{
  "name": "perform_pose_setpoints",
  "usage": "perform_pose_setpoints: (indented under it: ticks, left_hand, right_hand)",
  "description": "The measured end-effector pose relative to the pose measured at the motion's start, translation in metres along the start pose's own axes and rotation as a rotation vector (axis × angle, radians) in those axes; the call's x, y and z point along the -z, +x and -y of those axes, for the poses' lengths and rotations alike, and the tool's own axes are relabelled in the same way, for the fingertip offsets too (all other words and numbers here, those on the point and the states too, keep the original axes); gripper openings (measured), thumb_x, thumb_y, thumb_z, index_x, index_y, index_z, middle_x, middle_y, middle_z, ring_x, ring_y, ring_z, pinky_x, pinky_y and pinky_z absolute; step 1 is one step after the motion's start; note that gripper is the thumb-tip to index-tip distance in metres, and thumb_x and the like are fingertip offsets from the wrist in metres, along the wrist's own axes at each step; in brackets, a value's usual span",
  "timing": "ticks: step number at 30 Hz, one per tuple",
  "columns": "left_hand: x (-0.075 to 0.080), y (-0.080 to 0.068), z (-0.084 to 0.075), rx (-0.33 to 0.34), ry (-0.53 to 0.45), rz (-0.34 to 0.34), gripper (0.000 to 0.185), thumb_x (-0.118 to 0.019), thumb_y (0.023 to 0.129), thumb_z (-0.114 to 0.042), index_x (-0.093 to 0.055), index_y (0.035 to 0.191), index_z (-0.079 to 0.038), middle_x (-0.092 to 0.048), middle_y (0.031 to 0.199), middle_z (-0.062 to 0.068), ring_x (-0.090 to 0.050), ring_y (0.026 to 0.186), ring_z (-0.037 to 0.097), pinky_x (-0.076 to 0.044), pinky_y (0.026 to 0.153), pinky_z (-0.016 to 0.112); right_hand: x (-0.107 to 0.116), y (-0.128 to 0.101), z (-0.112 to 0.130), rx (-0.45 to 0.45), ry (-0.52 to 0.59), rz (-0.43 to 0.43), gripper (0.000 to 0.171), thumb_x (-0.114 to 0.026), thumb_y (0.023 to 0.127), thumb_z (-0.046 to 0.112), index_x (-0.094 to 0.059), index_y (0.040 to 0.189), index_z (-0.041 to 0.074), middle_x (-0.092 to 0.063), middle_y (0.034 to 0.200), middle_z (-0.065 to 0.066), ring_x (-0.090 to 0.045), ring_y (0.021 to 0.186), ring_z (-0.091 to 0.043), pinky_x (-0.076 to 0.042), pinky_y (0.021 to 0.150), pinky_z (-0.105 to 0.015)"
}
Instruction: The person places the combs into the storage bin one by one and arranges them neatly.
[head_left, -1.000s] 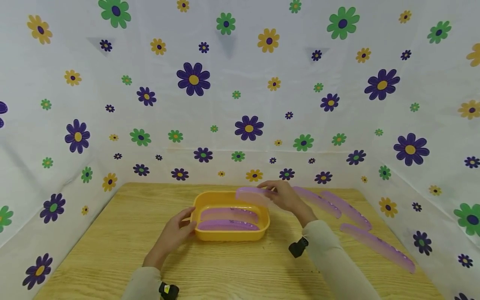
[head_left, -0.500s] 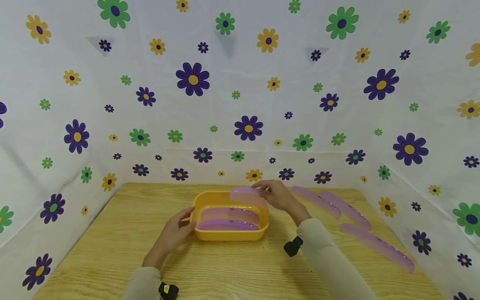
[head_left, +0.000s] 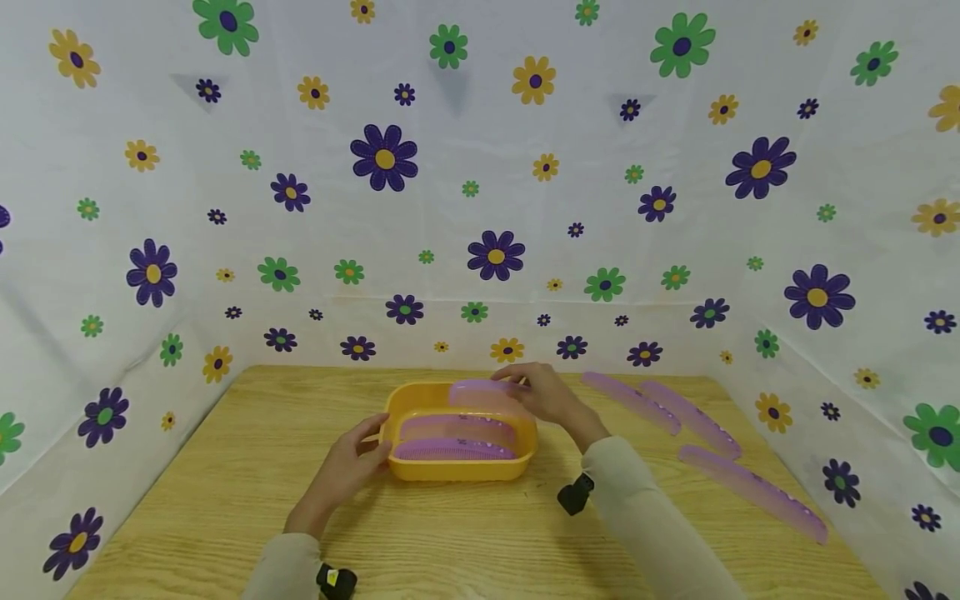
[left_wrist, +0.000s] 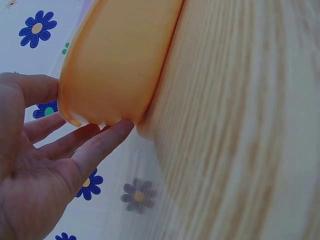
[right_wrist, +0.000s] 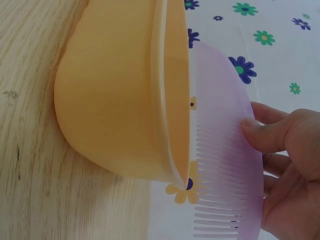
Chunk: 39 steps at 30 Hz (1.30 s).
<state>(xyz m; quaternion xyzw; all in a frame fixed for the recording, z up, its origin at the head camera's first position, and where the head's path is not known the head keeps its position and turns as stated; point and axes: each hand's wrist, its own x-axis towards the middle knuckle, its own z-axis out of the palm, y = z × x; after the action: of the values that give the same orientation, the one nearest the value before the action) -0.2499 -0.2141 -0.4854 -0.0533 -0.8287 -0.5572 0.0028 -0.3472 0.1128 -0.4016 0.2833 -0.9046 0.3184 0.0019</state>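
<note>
A yellow plastic tub (head_left: 459,470) stands mid-table with two purple combs (head_left: 456,451) lying inside. My left hand (head_left: 352,463) rests against the tub's left end, fingers straight along its wall (left_wrist: 100,145). My right hand (head_left: 543,392) pinches a third purple comb (head_left: 483,392) by one end and holds it over the tub's far right rim. In the right wrist view this comb (right_wrist: 225,165) sits just above the tub's rim (right_wrist: 172,100), thumb on its spine.
Three more purple combs (head_left: 701,417) lie on the wooden table (head_left: 225,492) to the right of the tub. Flower-print cloth walls (head_left: 480,208) close in the table at the back and both sides.
My right hand has carried the comb leftward and slightly down, from beside the tub's right end to over its rim. The left hand has stayed on the tub.
</note>
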Motion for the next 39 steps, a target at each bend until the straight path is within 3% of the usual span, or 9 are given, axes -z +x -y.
perform_pose_setpoints:
  ticks: [11,28,39]
  left_hand:
    - [0.001,-0.001,-0.001,-0.027,-0.016,0.014,0.054,-0.057,0.106,-0.011,-0.039,0.156,0.0,-0.043,0.156,0.03,-0.054,0.135,0.047,-0.062,0.097,0.038]
    - [0.002,0.0,0.0,-0.007,-0.023,0.006,0.054,-0.057,0.106,-0.012,-0.04,0.156,-0.003,-0.045,0.156,0.028,-0.055,0.135,0.045,-0.062,0.096,0.035]
    - [0.001,0.0,0.0,-0.014,-0.021,0.003,0.054,-0.057,0.106,-0.012,-0.041,0.156,-0.003,-0.046,0.155,0.027,-0.057,0.133,0.045,-0.063,0.095,0.036]
  right_hand:
    - [-0.01,0.007,0.005,-0.013,-0.006,-0.002,0.031,-0.063,0.099,0.0,-0.075,0.124,0.015,-0.074,0.12,-0.012,-0.065,0.098,-0.023,-0.062,0.091,-0.036]
    - [-0.024,0.015,0.011,-0.015,0.008,0.018,0.032,-0.062,0.099,-0.001,-0.075,0.124,0.016,-0.074,0.115,-0.008,-0.064,0.097,-0.02,-0.062,0.091,-0.036]
    - [-0.029,0.017,0.016,0.005,0.006,0.022,0.031,-0.062,0.1,0.0,-0.075,0.124,0.015,-0.074,0.121,-0.009,-0.065,0.1,-0.022,-0.06,0.095,-0.04]
